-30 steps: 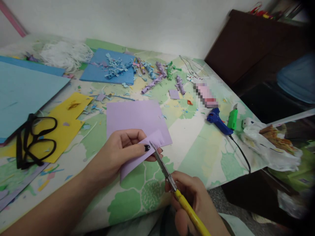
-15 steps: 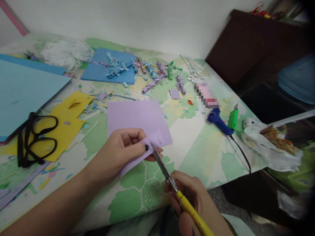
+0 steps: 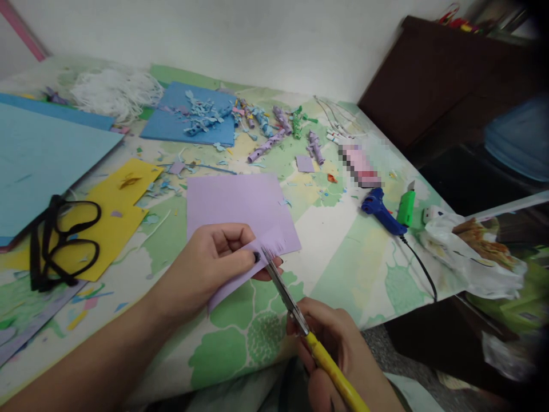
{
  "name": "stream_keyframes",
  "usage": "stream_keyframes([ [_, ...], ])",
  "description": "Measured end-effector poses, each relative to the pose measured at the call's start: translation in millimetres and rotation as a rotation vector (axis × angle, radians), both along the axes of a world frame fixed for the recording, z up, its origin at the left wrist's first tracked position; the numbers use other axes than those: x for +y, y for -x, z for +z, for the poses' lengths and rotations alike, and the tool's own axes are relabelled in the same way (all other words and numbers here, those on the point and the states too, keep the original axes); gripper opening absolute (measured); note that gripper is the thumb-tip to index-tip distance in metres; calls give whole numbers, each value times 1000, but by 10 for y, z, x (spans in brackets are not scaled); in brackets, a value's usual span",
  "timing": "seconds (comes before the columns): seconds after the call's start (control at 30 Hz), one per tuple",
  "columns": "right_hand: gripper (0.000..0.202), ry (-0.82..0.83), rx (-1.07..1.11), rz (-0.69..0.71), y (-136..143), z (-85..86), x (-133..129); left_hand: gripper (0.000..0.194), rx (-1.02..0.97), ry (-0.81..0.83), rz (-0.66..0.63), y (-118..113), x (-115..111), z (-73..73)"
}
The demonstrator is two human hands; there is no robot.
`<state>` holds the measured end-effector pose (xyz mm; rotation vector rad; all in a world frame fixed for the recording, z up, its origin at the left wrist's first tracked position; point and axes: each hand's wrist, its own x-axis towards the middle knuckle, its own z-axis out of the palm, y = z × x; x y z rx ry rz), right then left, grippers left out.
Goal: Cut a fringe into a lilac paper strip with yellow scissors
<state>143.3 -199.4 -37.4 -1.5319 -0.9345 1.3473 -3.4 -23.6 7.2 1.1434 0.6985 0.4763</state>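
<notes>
The left hand (image 3: 214, 260) pinches a narrow strip of matte lilac paper (image 3: 240, 272) between thumb and fingers, its upper end cut into a fine fringe; the strip hangs just above the near edge of the tabletop (image 3: 334, 246), in front of a larger flat lilac sheet (image 3: 238, 203) of the same paper. The right hand (image 3: 338, 355) is clenched around the yellow handles of slim scissors (image 3: 300, 320), whose thin metal blades meet the fringed edge beside the left thumb. The tabletop is covered by a glossy cloth printed in green, white and pale yellow patches and is strewn with small paper scraps. A black loop-shaped strap (image 3: 60, 240) lies on a yellow sheet (image 3: 115, 223), next to a broad light-blue sheet (image 3: 38, 160). Farther back lie a darker blue sheet (image 3: 171, 126), a heap of thin white shreds (image 3: 115, 91) and curled purple and green paper rolls (image 3: 278, 129). A blue glue gun (image 3: 381, 212) with a black cord sits to the right, beside a green tool (image 3: 405, 207) and a crumpled plastic bag (image 3: 467, 252). A plain pale wall (image 3: 240, 40) backs the tabletop; dark brown furniture (image 3: 441, 80) stands at right.
</notes>
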Motion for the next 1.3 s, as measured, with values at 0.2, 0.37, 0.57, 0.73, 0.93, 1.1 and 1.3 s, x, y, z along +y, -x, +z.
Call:
stream_keyframes([
  [0.2, 72, 55, 82, -48, 49, 115, 92, 13, 17, -13, 1, 6, 0, -8],
  [0.37, 78, 63, 105, -50, 40, 156, 143, 14, 16, -6, 5, 3, -1, -3],
  [0.57, 70, 60, 45, -25, 45, 180, 162, 14, 19, 12, 6, -1, 0, 6],
  [0.73, 70, 64, 37, -51, 64, 163, 154, 14, 15, 8, 3, -1, 1, 12],
  [0.93, 79, 70, 64, -79, 58, 146, 147, 15, 9, 31, 11, -8, 6, 28],
  [1.1, 83, 29, 101, 49, 1, 142, 43, 12, 24, 15, 3, -4, 1, 30],
  [1.3, 87, 7, 55, 20, 15, 119, 24, 14, 8, 10, -1, 20, -7, 19],
])
